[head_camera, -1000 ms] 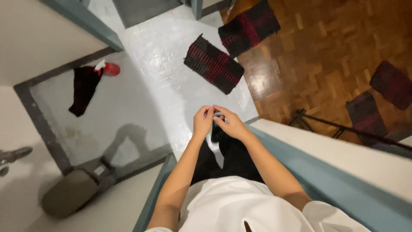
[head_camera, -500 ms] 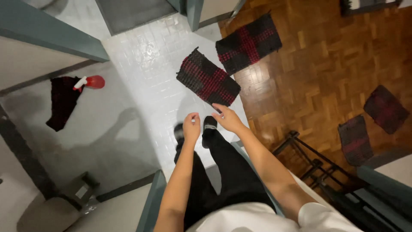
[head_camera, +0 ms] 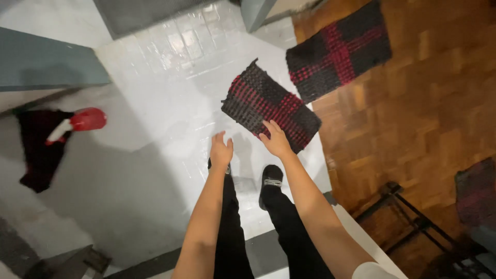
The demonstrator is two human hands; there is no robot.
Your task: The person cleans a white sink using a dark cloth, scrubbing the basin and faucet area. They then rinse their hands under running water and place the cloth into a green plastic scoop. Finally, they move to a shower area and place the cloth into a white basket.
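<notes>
Two woven red-and-black mats lie ahead: the far mat point(head_camera: 338, 49) on wood, the near mat point(head_camera: 268, 106) on the white tiled floor point(head_camera: 170, 67). Both hands have parted since a second ago; right hand point(head_camera: 276, 140) and left hand point(head_camera: 221, 151) now reach out open and empty, the right touching the near mat's edge.

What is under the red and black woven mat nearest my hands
The woven mat lies on glossy white floor tiles, its right corner reaching the wooden floor. The floor beneath it is covered.
</notes>
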